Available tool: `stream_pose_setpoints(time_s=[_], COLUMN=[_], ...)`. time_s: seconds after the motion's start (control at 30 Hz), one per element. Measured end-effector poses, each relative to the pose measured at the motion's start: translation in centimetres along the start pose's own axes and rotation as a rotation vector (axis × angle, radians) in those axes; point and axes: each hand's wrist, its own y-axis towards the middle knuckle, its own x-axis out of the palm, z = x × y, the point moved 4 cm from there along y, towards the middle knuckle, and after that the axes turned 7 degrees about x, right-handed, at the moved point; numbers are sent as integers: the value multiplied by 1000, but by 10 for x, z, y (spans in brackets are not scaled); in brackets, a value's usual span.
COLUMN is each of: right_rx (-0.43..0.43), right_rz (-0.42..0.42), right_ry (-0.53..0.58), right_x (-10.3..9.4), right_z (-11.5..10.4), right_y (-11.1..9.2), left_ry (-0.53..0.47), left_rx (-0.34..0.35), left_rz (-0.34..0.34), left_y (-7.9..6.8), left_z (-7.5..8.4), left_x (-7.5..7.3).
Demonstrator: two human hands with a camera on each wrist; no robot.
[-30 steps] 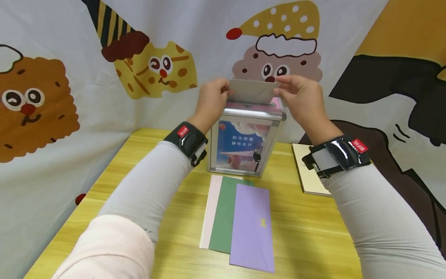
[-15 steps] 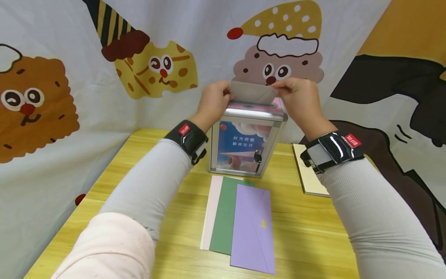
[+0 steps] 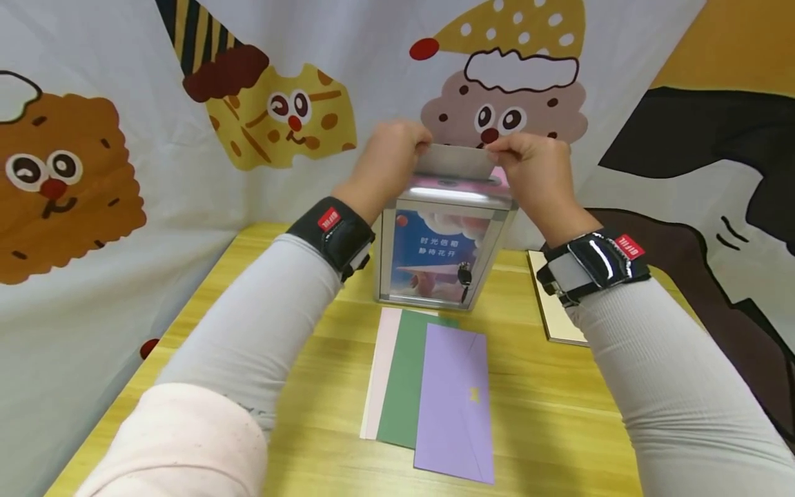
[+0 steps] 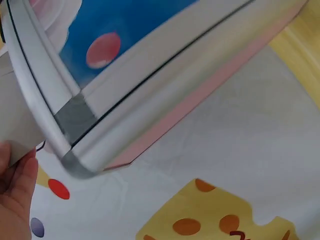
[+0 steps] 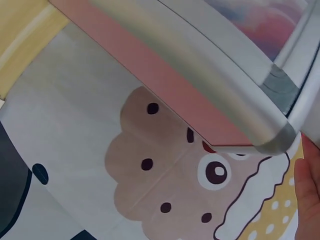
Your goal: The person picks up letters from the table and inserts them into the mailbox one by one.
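A grey envelope [image 3: 456, 161] stands upright at the top of a silver-framed letter box [image 3: 386, 255], its lower part hidden at the slot. My left hand [image 3: 393, 153] pinches the envelope near its upper left corner, and its fingertips are partly hidden in the head view. At the upper right corner my right hand [image 3: 539, 176] holds it between thumb and finger. The left wrist view shows the left hand [image 4: 17, 197] on the grey envelope [image 4: 20, 117] beside the box's corner. Only the edge of the right hand [image 5: 309, 187] appears in the right wrist view.
A purple envelope [image 3: 453, 407] overlaps a green envelope [image 3: 400, 386] and a pale pink envelope [image 3: 380, 373] on the wooden table [image 3: 546, 421] before the box. A cream pad [image 3: 555, 310] lies to the right. Behind hangs a printed cloth [image 3: 385, 55].
My left hand has shifted up and rightward along the envelope. Slightly less of the envelope shows above the box. My right hand stays at its corner, and the head view has moved a little.
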Motion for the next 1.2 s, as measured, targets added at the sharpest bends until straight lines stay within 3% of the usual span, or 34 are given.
stream_pose_setpoints(time_s=[0.5, 0.77, 1.0, 1.2], right_rx=[12, -29, -80, -120], right_rz=[-52, -99, -117, -135], right_ry=[-61, -120, -191, -254], right_x=[27, 28, 25, 26], right_z=[20, 18, 15, 13], right_y=[-9, -9, -9, -10], left_ry=[27, 51, 79, 116], left_rx=[-34, -35, -44, -16], left_rz=[-30, -23, -92, -91], left_y=[-6, -6, -6, -5], left_z=[-14, -16, -15, -14], left_x=[30, 32, 34, 35])
